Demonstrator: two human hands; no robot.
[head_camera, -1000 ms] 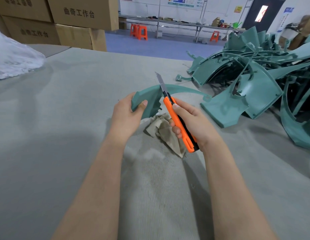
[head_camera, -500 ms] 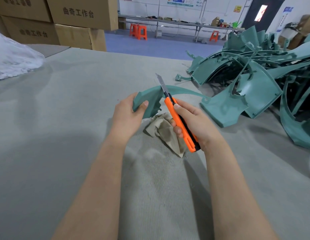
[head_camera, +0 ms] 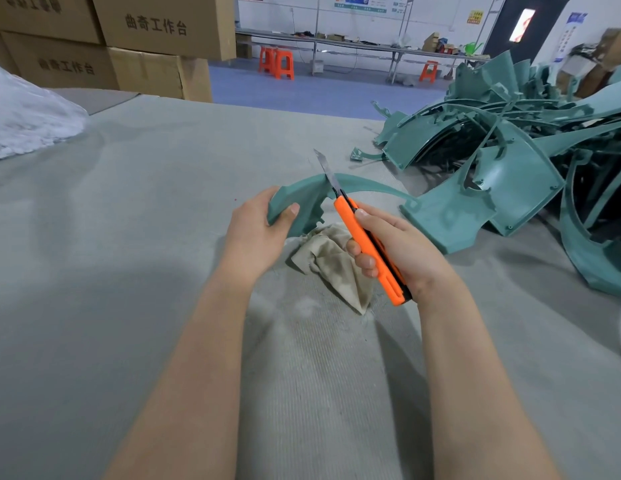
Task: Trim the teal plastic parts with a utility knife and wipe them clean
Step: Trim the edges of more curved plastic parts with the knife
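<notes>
My left hand (head_camera: 259,233) grips the left end of a curved teal plastic part (head_camera: 304,199), which arches to the right above the table. My right hand (head_camera: 395,251) holds an orange utility knife (head_camera: 366,242); its extended blade points up and away and lies against the top edge of the part's arch. A crumpled beige cloth (head_camera: 331,261) lies on the table between and under my hands, partly hidden by my right fingers. A big pile of teal plastic parts (head_camera: 517,157) sits at the right.
The table is covered in grey felt (head_camera: 129,237). A white bag or sheet (head_camera: 25,112) lies at the far left. Stacked cardboard boxes (head_camera: 136,39) stand behind the table. Orange stools and a long bench are in the background.
The knife blade has slid a little down and to the right along the part's edge. My left hand keeps its hold on the part.
</notes>
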